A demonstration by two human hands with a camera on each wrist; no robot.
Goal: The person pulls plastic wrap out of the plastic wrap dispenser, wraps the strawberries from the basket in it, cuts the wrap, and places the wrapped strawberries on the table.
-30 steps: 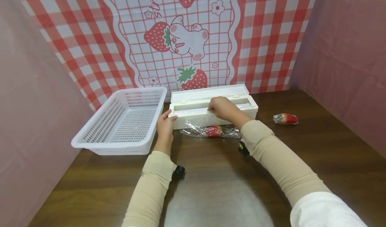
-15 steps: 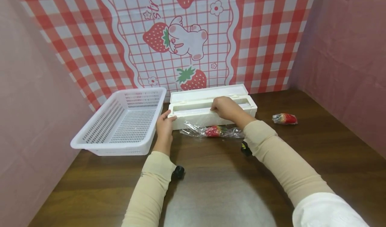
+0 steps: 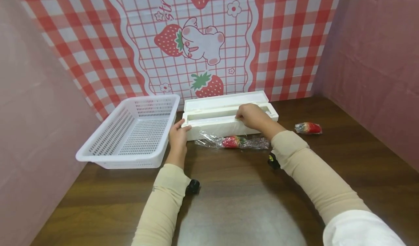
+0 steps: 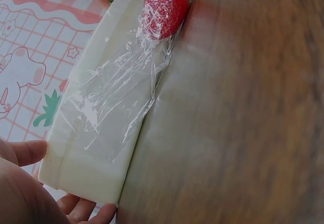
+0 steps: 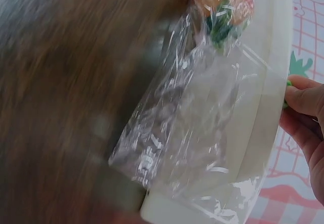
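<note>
A long white cling film box (image 3: 216, 130) stands with its lid tipped back. My left hand (image 3: 178, 140) grips its left end, the thumb on one side and fingers round the corner in the left wrist view. At the box's front top edge my right hand (image 3: 253, 116) pinches a small green slider (image 5: 287, 95), mostly hidden by the fingers. Clear cling film (image 5: 202, 107) hangs over the front of the box. In this film, on the table before the box, lies a red strawberry (image 3: 231, 142) with green leaves.
A white perforated plastic basket (image 3: 129, 163) sits to the left of the box. At right, a second film-wrapped strawberry (image 3: 308, 128) lies on the brown wooden table (image 3: 229, 195). A red checked strawberry-print cloth (image 3: 209, 31) hangs behind.
My right hand has slid to the right along the box's front edge. The left hand keeps its hold on the left end. The wrapped strawberries and the basket have stayed in place.
</note>
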